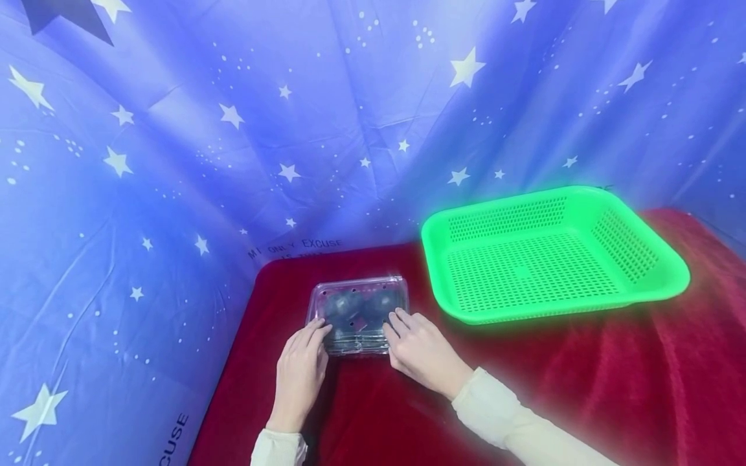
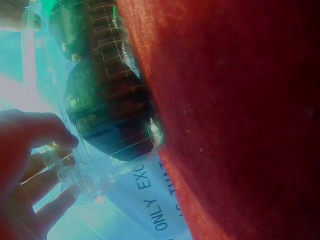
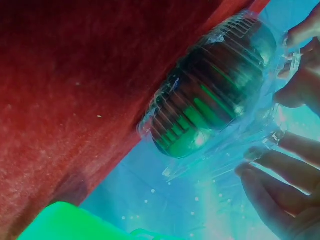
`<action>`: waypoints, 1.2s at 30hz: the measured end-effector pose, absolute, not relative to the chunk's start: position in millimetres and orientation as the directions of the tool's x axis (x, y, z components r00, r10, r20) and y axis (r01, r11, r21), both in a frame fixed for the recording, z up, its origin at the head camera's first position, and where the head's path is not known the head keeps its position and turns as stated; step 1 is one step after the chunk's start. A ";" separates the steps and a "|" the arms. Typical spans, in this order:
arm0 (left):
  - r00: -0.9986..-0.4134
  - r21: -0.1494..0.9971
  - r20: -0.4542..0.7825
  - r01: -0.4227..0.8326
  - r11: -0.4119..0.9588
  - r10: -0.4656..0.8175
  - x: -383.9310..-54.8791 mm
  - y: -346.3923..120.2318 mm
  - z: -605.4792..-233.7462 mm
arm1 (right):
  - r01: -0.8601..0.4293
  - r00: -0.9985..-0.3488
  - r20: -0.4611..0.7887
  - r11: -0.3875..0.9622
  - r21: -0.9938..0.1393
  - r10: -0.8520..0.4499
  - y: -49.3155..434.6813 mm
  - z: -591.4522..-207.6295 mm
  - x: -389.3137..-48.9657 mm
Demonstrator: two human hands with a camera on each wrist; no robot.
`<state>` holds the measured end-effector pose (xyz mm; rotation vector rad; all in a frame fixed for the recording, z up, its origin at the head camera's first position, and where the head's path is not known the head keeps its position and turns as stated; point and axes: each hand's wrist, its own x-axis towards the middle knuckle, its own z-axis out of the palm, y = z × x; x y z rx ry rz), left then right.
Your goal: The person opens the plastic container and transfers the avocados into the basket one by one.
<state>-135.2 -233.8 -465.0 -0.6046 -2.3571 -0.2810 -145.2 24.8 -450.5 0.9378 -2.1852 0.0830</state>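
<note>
A clear plastic clamshell box (image 1: 361,301) with small round holes in its lid sits on the red cloth. Several dark, rounded fruits (image 2: 107,107) show through its ribbed wall; their exact kind is unclear. At the box's near left corner, my left hand (image 1: 301,366) pinches the lid's rim between thumb and fingers. My right hand (image 1: 424,349) grips the rim at the near right side, its fingertips bent over the lid edge. In the right wrist view, the fingers (image 3: 272,192) lie along the clear rim. The lid lies over the fruits.
Right of the box stands a bright green plastic basket (image 1: 434,272) with perforated walls. Red cloth (image 1: 553,388) covers the table, whose left edge runs close to my left hand. A blue curtain (image 1: 350,129) with white stars hangs behind and to the left.
</note>
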 end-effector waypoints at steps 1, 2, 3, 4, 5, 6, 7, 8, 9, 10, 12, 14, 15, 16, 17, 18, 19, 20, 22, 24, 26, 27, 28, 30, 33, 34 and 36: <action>-0.659 0.036 0.666 0.496 0.868 0.349 -135.3 -233.9 -465.2 | -0.647 -0.450 0.660 0.729 0.224 -0.602 24.3 -450.7 -145.7; -0.657 0.036 0.667 0.498 0.866 0.351 -135.3 -233.9 -465.2 | -0.648 -0.445 0.662 0.727 0.227 -0.604 23.9 -450.7 -146.2; -0.658 0.038 0.667 0.500 0.865 0.351 -135.4 -233.8 -465.0 | -0.649 -0.440 0.662 0.724 0.233 -0.607 23.7 -450.3 -146.5; -0.659 0.042 0.666 0.501 0.864 0.349 -135.3 -233.6 -464.7 | -0.649 -0.437 0.660 0.722 0.240 -0.611 23.6 -450.5 -147.3; -0.663 0.046 0.664 0.499 0.865 0.346 -135.5 -233.4 -464.4 | -0.648 -0.432 0.658 0.720 0.249 -0.616 23.7 -450.3 -147.9; -0.665 0.050 0.662 0.498 0.866 0.345 -135.7 -233.1 -463.8 | -0.648 -0.428 0.655 0.716 0.258 -0.623 23.9 -449.7 -148.3; -0.670 0.054 0.659 0.496 0.867 0.342 -135.8 -233.1 -463.2 | -0.650 -0.424 0.651 0.712 0.266 -0.630 24.1 -449.6 -149.1; -0.674 0.058 0.656 0.493 0.868 0.339 -135.8 -232.8 -462.3 | -0.654 -0.417 0.647 0.705 0.274 -0.638 24.4 -449.0 -149.8; -0.678 0.061 0.653 0.491 0.869 0.338 -135.8 -232.5 -461.4 | -0.657 -0.413 0.643 0.700 0.280 -0.645 24.8 -448.4 -150.3; -0.681 0.062 0.650 0.489 0.870 0.337 -135.7 -232.3 -460.8 | -0.660 -0.409 0.642 0.696 0.282 -0.648 25.0 -448.3 -150.8; -0.684 0.063 0.646 0.490 0.869 0.339 -135.2 -232.2 -460.2 | -0.667 -0.406 0.644 0.692 0.276 -0.648 25.5 -447.8 -150.2; -0.682 0.059 0.646 0.492 0.868 0.343 -134.1 -232.1 -460.2 | -0.674 -0.406 0.649 0.691 0.263 -0.643 25.7 -448.7 -149.6; -0.680 0.055 0.647 0.493 0.868 0.345 -133.7 -232.2 -460.6 | -0.675 -0.408 0.652 0.692 0.255 -0.639 25.6 -449.5 -149.4; -0.678 0.053 0.648 0.494 0.868 0.347 -133.2 -232.4 -460.8 | -0.677 -0.410 0.654 0.693 0.248 -0.636 25.5 -450.0 -149.2; -0.676 0.051 0.650 0.495 0.867 0.348 -133.0 -232.5 -461.1 | -0.678 -0.412 0.654 0.693 0.245 -0.634 25.4 -450.2 -149.2; -0.673 0.049 0.653 0.497 0.866 0.349 -132.9 -232.7 -461.3 | -0.678 -0.413 0.653 0.693 0.245 -0.635 25.0 -450.5 -149.7; -0.673 0.051 0.653 0.497 0.866 0.348 -132.9 -232.6 -461.3 | -0.677 -0.415 0.652 0.694 0.245 -0.635 24.7 -450.2 -150.2; -0.674 0.054 0.652 0.497 0.866 0.346 -133.1 -232.6 -461.3 | -0.675 -0.416 0.649 0.695 0.249 -0.637 24.4 -449.8 -150.6; -0.680 0.066 0.649 0.495 0.866 0.340 -133.4 -232.7 -461.9 | -0.669 -0.419 0.645 0.698 0.256 -0.638 24.1 -448.3 -150.8; -0.689 0.079 0.644 0.493 0.866 0.333 -133.7 -233.2 -463.1 | -0.665 -0.420 0.642 0.699 0.264 -0.641 23.6 -447.7 -151.0; -0.698 0.093 0.637 0.491 0.866 0.327 -134.1 -233.8 -464.2 | -0.664 -0.419 0.641 0.699 0.267 -0.643 23.1 -447.0 -151.1; -0.699 0.096 0.636 0.492 0.865 0.326 -134.4 -234.3 -464.7 | -0.665 -0.418 0.642 0.698 0.266 -0.643 22.8 -446.7 -151.3; -0.702 0.099 0.634 0.491 0.865 0.326 -134.8 -234.7 -465.0 | -0.665 -0.416 0.643 0.698 0.266 -0.642 22.2 -446.4 -151.7; -0.705 0.103 0.629 0.493 0.864 0.328 -135.5 -235.5 -465.0 | -0.667 -0.414 0.648 0.697 0.261 -0.639 21.5 -444.9 -152.1; -0.711 0.105 0.620 0.495 0.862 0.332 -136.1 -236.2 -464.1 | -0.669 -0.417 0.650 0.699 0.253 -0.635 20.6 -443.3 -152.6; -0.713 0.107 0.617 0.495 0.862 0.333 -136.2 -236.3 -463.8 | -0.671 -0.421 0.647 0.699 0.249 -0.635 20.4 -443.1 -152.7; -0.713 0.110 0.617 0.496 0.861 0.333 -136.2 -236.4 -463.4 | -0.674 -0.430 0.641 0.698 0.241 -0.636 20.0 -442.4 -152.5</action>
